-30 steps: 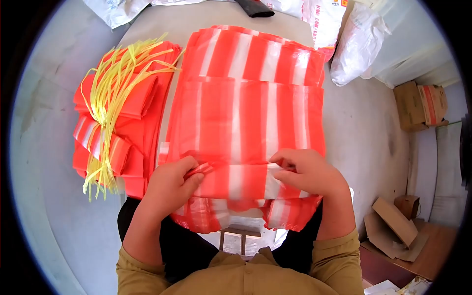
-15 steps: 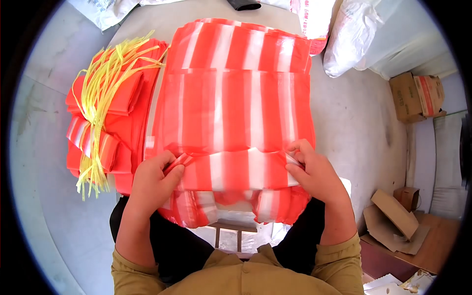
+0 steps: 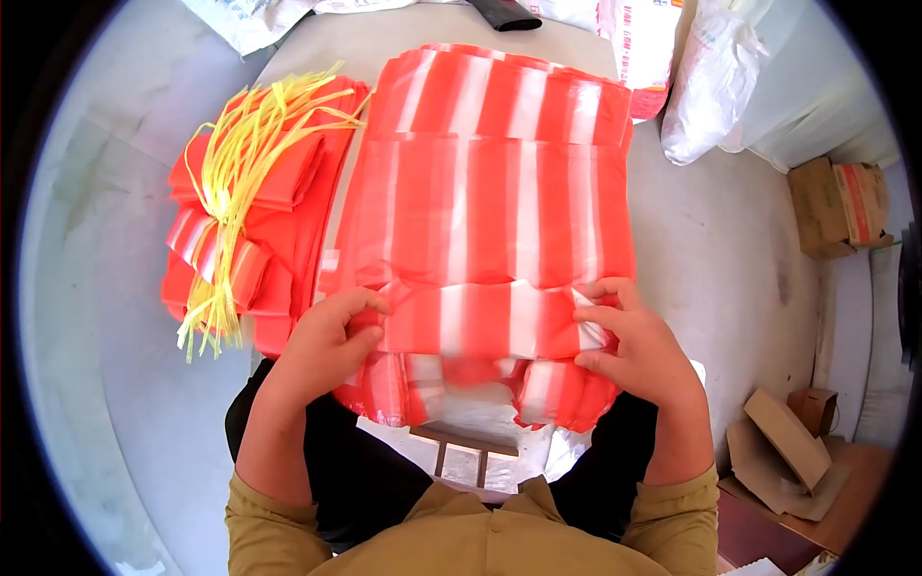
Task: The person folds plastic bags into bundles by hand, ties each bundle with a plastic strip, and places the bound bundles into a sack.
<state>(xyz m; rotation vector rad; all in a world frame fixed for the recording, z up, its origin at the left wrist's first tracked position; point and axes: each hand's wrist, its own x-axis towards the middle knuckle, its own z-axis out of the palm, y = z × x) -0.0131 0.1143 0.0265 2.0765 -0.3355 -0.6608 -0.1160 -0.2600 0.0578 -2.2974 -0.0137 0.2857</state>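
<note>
A stack of red-and-white striped plastic bags (image 3: 490, 211) lies in front of me, its near edge folded into a flap (image 3: 475, 322). The two handle ends (image 3: 567, 389) hang down toward my lap. At the flap's left end, my left hand (image 3: 336, 341) touches the plastic, thumb and fingers apart. My right hand (image 3: 639, 336) rests at the opposite end with its fingers spread over a crumpled white corner. Left of the stack, yellow plastic ties (image 3: 226, 206) lie across folded red bags (image 3: 279, 178).
White sacks (image 3: 711, 91) stand at the back right, and a dark tube-like object (image 3: 506, 13) lies at the back. Cardboard boxes (image 3: 821, 206) sit along the right side, with an opened carton (image 3: 783, 451) lower down. A small wooden frame (image 3: 463, 444) shows between my knees.
Both hands have loosened from pinching the flap's ends; their fingers are now apart. The flap lies flatter. The whole view has shifted, so things appear farther right.
</note>
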